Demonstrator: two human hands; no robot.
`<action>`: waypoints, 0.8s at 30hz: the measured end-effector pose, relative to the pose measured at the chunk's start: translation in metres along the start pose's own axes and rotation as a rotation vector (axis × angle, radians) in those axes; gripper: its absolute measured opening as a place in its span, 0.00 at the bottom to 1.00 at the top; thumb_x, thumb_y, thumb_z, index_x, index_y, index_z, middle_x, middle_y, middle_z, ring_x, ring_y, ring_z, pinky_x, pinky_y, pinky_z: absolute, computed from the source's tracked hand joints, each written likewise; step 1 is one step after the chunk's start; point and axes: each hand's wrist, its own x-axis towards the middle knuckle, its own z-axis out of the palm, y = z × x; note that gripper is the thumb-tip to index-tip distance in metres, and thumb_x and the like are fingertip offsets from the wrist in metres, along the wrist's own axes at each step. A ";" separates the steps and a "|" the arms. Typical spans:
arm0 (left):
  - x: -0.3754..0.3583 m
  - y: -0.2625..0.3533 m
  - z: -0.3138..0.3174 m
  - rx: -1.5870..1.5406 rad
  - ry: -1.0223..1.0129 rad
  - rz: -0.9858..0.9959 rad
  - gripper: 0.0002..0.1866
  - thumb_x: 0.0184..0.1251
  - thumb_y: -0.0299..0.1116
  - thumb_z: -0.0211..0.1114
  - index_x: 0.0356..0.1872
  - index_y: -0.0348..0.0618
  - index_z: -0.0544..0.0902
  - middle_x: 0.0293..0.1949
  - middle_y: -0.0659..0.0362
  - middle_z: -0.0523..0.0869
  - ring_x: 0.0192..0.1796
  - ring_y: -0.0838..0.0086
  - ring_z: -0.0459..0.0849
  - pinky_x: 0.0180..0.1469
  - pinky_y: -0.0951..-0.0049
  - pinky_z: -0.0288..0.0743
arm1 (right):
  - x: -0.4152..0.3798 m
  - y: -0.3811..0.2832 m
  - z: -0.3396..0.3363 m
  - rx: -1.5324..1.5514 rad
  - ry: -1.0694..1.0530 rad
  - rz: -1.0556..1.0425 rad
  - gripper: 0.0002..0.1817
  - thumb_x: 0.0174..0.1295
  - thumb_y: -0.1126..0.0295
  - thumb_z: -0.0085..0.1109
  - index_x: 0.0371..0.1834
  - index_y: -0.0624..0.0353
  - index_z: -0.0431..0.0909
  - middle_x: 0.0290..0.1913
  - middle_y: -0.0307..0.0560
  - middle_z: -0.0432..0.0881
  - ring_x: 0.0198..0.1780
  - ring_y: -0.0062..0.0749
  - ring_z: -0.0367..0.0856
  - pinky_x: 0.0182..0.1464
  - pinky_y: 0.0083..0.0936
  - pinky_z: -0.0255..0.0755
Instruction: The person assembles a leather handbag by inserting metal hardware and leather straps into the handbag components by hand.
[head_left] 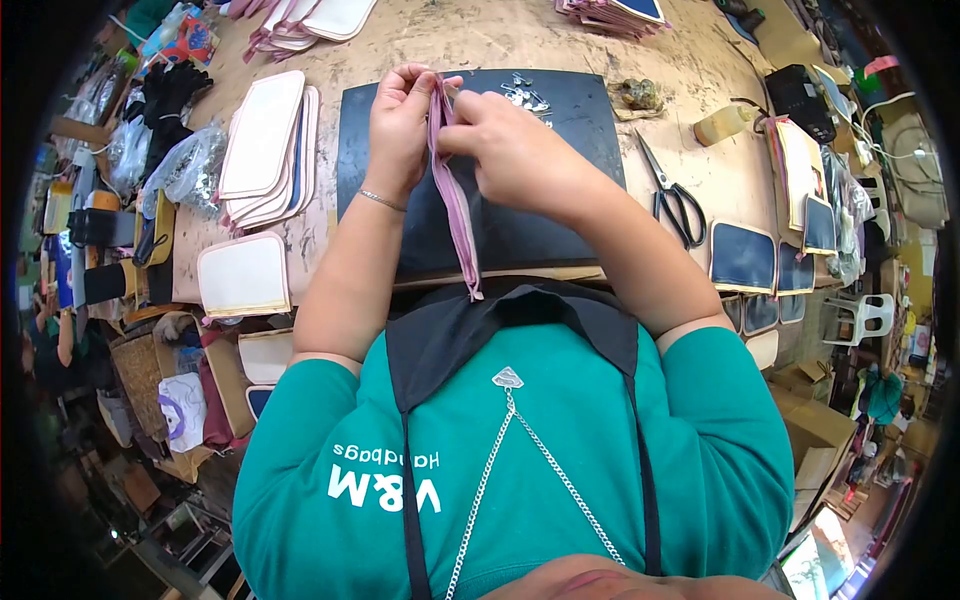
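A long mauve-and-pale strip that looks like zipper tape (455, 215) hangs from my raised hands down to the front edge of the work mat. Its top end is pinched between the thumb and fingers of my left hand (405, 120). Close beside it, my right hand (495, 140) has its fingers curled on the same strip near the top; anything small in that grip is hidden. Beneath both hands lies a black mat (560, 205). Several small silvery metal pieces (525, 95), perhaps zipper sliders, are heaped on it behind my right hand.
Black-handled scissors (682, 205) lie right of the mat, near a small bottle of yellowish liquid (724, 125). Stacked white panels (262, 135) sit on the left. Dark blue panels (743, 255) rest at the table's right front edge. More panel stacks (320, 15) are at the back.
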 end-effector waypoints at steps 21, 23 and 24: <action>-0.017 0.005 0.012 0.338 0.001 0.144 0.10 0.75 0.26 0.59 0.53 0.34 0.77 0.46 0.58 0.84 0.49 0.77 0.84 0.53 0.78 0.77 | -0.042 0.080 0.022 -0.019 -0.117 0.485 0.11 0.59 0.64 0.66 0.39 0.60 0.84 0.41 0.55 0.85 0.46 0.50 0.83 0.50 0.40 0.76; -0.018 0.006 0.008 0.383 -0.006 0.082 0.09 0.75 0.26 0.60 0.51 0.35 0.79 0.46 0.59 0.84 0.47 0.80 0.82 0.52 0.80 0.76 | -0.042 0.083 0.025 -0.019 -0.106 0.488 0.10 0.59 0.66 0.66 0.39 0.60 0.84 0.42 0.55 0.84 0.46 0.50 0.83 0.50 0.40 0.76; -0.018 0.008 0.006 0.390 -0.003 0.074 0.08 0.75 0.26 0.60 0.50 0.35 0.79 0.45 0.60 0.85 0.47 0.80 0.82 0.52 0.80 0.76 | -0.042 0.083 0.022 0.007 -0.105 0.507 0.10 0.59 0.66 0.66 0.39 0.60 0.84 0.42 0.54 0.84 0.46 0.50 0.82 0.50 0.39 0.76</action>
